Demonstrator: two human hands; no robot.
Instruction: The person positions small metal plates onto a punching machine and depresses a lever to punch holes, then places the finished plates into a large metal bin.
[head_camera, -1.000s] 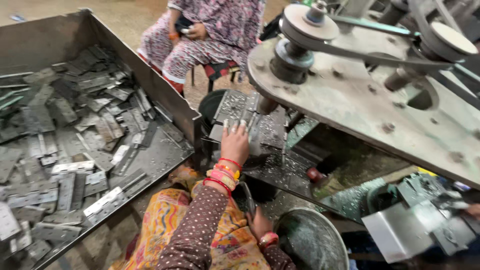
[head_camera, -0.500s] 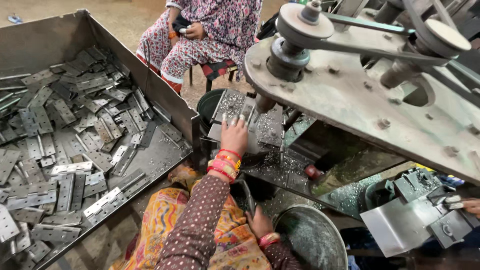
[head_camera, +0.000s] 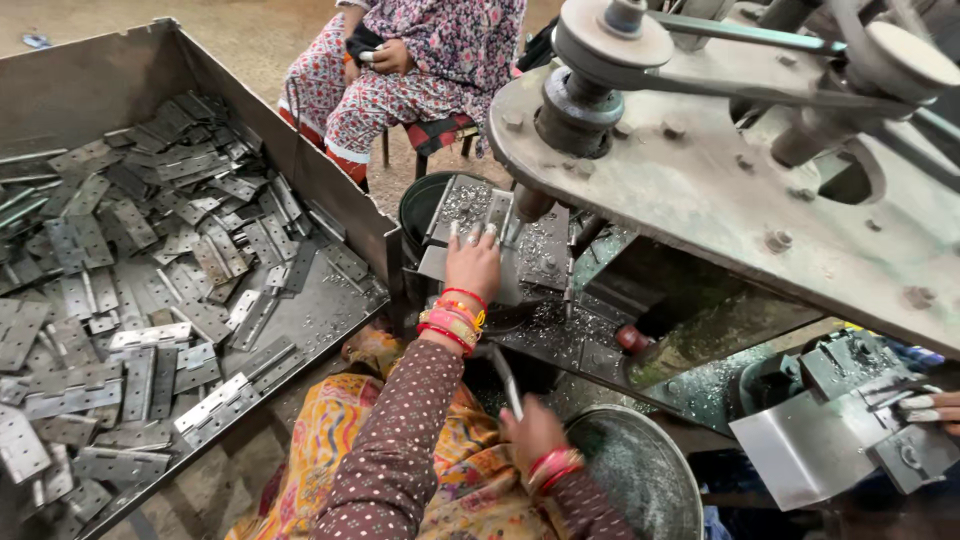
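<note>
- Hands are being seen from above, close to a big grey machine (head_camera: 720, 190).
- The left hand (head_camera: 473, 262) is being stretched out flat, fingers spread, and is being pressed down on a grey metal plate (head_camera: 470, 235) lying on the machine's work table (head_camera: 545, 250).
- That plate is being kept just under the round machine head (head_camera: 575, 110), beside a dark bucket (head_camera: 425, 205).
- Red and orange bangles (head_camera: 452, 320) are being worn on the left wrist.
- The right hand (head_camera: 535, 430) is being held low, near the lap, and is being closed around a thin grey metal strip (head_camera: 505, 380) that is sticking up from it.
- The right hand looks blurry, so how tight the grip is cannot be told for sure.
- A round metal bowl (head_camera: 640, 480) is being kept just beside the right hand.
- Shiny little metal bits (head_camera: 545, 325) are being left all over the work table.
- A large metal tray (head_camera: 330, 200) is being used on the left side, and lots of flat grey hinge pieces (head_camera: 150, 280) are being piled in it.
- A flowery dress is being worn by another person (head_camera: 420, 70), who is being seated on a stool behind the tray, well apart from the two hands.
- Someone else's fingers (head_camera: 930, 405) are being seen at the far right edge, next to a bent metal part (head_camera: 820, 440).
</note>
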